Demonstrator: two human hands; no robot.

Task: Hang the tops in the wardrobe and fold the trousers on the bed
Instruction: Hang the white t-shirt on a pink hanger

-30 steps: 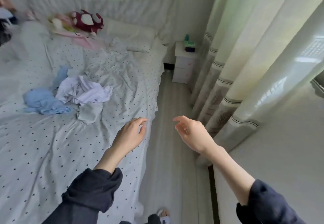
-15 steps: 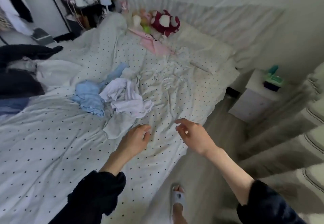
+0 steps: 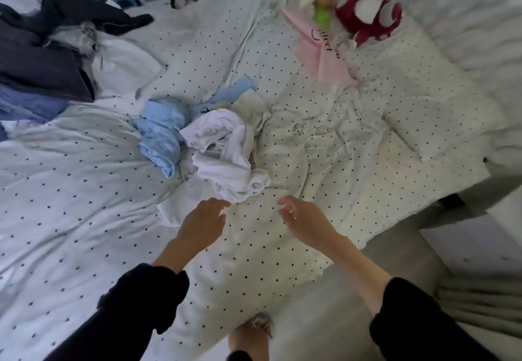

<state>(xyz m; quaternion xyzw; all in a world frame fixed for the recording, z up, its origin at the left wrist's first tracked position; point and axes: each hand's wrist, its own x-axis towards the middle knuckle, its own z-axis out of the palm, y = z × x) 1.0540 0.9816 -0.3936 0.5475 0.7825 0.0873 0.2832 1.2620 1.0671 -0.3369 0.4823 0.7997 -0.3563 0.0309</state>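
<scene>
Both hands, left hand (image 3: 202,223) and right hand (image 3: 303,216), hover empty with fingers loosely apart. Just beyond the fingertips lies a crumpled white garment (image 3: 223,153); its long axis cannot be told.

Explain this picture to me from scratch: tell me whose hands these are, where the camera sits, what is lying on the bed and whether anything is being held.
There is no machine here. The single picture comes from a wide-angle camera worn on a person's head, looking forward and down, so the two arms in dark sleeves are that person's own. The left hand and the right hand both reach out over the bed, which has a white dotted cover. Their fingers are relaxed and neither holds anything. Just beyond the fingertips lies a crumpled white garment, with a light blue garment bunched against its left side. I cannot tell whether these are tops or trousers. A heap of dark clothes lies at the far left, and a red and white plush toy sits beside a pink cloth near the head of the bed.
</scene>
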